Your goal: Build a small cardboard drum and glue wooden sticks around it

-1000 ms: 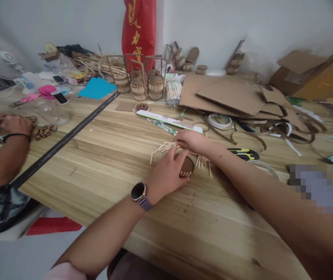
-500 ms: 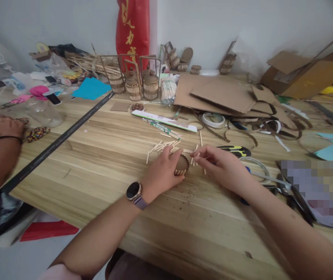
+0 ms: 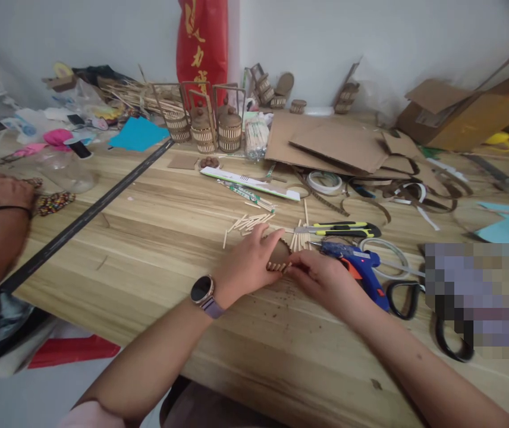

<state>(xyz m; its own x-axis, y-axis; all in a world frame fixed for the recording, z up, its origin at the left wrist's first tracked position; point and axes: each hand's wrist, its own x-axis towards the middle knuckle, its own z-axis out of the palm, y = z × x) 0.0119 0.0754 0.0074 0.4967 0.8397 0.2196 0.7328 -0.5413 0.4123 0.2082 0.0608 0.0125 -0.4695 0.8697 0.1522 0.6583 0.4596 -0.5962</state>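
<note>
My left hand (image 3: 252, 261), with a watch at the wrist, is curled round a small round brown cardboard piece (image 3: 277, 257). Short pale sticks stand along the near part of its ridged rim. At the right side of that rim, the fingertips of my right hand (image 3: 319, 276) are pinched together; a tiny pale stick end seems to show at them, but most of it is hidden. Loose short sticks (image 3: 248, 223) lie behind my left hand, and more cut sticks (image 3: 299, 239) lie just beyond my right. A blue glue gun (image 3: 373, 261) rests beside my right hand.
A yellow-black utility knife (image 3: 348, 229) and black-handled scissors (image 3: 402, 297) lie at the right. Cardboard sheets (image 3: 335, 142), a tape roll (image 3: 324, 182) and small lidded baskets (image 3: 230, 132) stand farther back. Another person's hand (image 3: 9, 196) is at the left, near a clear jar (image 3: 65, 169).
My right hand has moved from the cut sticks toward me and left, to the cardboard piece's rim. The glue gun and knife now show more fully. My left hand keeps its hold.
</note>
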